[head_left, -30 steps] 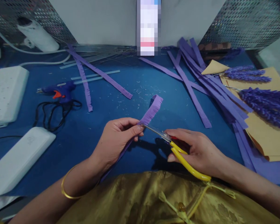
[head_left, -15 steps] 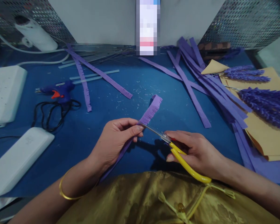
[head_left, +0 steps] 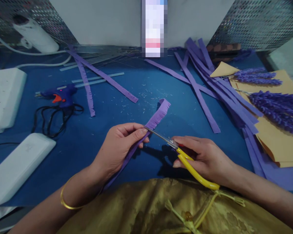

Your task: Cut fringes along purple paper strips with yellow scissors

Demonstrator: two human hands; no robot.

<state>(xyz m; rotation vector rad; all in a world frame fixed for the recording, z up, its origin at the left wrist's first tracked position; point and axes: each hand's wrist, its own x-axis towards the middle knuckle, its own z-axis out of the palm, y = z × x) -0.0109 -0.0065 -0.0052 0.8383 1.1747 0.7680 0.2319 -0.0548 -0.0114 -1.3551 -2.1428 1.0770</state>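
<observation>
Purple and partly fringed, the strip (head_left: 158,116) is pinched near the centre by the left hand (head_left: 122,146), fingers closed, seemingly steadied for the scissors (head_left: 191,169), gripped at four o'clock by the right hand (head_left: 207,156), fingers curled.

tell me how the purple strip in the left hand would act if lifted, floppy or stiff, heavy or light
The purple strip is probably fairly floppy, since its far end curls over beyond the left hand. It looks light, being thin and narrow. It may tear or snag along one edge, where small cuts leave slender tabs.
</observation>
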